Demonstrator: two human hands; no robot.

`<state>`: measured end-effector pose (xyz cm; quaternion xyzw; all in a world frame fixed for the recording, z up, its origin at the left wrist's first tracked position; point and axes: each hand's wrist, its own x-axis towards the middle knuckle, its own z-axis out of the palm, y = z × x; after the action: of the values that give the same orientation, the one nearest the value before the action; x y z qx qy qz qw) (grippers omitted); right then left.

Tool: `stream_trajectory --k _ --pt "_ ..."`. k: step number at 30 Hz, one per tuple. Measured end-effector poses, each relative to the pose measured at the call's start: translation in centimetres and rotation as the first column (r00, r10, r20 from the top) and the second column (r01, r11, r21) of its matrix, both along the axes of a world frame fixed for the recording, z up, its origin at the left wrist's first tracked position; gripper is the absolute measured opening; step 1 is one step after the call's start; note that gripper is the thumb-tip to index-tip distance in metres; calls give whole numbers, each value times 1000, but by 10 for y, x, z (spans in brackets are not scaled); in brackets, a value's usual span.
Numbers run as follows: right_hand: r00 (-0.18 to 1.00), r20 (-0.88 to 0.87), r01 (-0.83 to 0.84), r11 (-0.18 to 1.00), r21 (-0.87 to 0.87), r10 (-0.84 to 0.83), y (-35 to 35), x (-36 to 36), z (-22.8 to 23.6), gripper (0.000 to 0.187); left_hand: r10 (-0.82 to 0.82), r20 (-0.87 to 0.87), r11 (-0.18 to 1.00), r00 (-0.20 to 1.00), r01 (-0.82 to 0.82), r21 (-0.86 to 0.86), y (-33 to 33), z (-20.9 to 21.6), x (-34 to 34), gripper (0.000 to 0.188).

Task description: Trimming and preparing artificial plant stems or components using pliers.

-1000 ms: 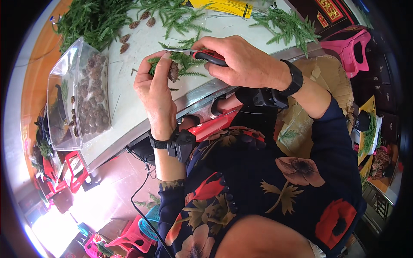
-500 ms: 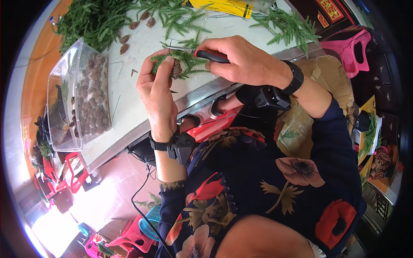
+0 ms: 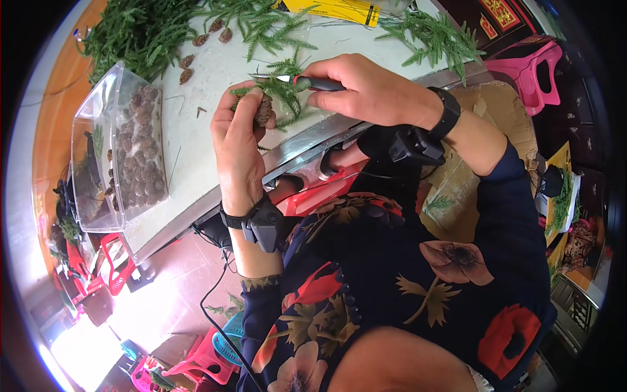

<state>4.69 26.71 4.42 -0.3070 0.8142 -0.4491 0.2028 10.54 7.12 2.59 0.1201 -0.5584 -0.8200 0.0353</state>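
Observation:
Over the table's near edge, my left hand (image 3: pixel 238 144) is closed, thumb and fingers pinching a brown pine cone (image 3: pixel 264 114) together with a green artificial pine sprig (image 3: pixel 287 95). My right hand (image 3: pixel 372 91) is wrapped round pliers (image 3: pixel 320 83) with red-and-black handles. The metal jaws point left and lie against the sprig, just above the left fingertips. A thin dark wire-like piece shows by the jaw tips; whether the jaws grip it I cannot tell. Part of the cone is hidden by the left fingers.
A clear plastic box (image 3: pixel 98 219) of pine cones stands at the table's left. Loose cones (image 3: pixel 185 76) lie beyond it, near a heap of green sprigs (image 3: pixel 137 39). More sprigs (image 3: pixel 434 42) lie at the far right. A pink stool (image 3: pixel 522 72) and cardboard (image 3: pixel 503 117) are at right.
My left hand has turned slightly, so more of the pine cone shows. The pliers have shifted a little, with more of their metal jaws showing. The sprig has tilted between my hands.

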Motion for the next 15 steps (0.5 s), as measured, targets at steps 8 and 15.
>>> stream_trajectory --k 8,15 --pt "977 181 -133 988 79 117 6 -9 20 35 37 67 996 997 -42 76 4 5 2 16" --pt "978 197 -89 993 73 74 3 -1 27 35 7 -11 999 1000 -6 52 4 3 0 17"
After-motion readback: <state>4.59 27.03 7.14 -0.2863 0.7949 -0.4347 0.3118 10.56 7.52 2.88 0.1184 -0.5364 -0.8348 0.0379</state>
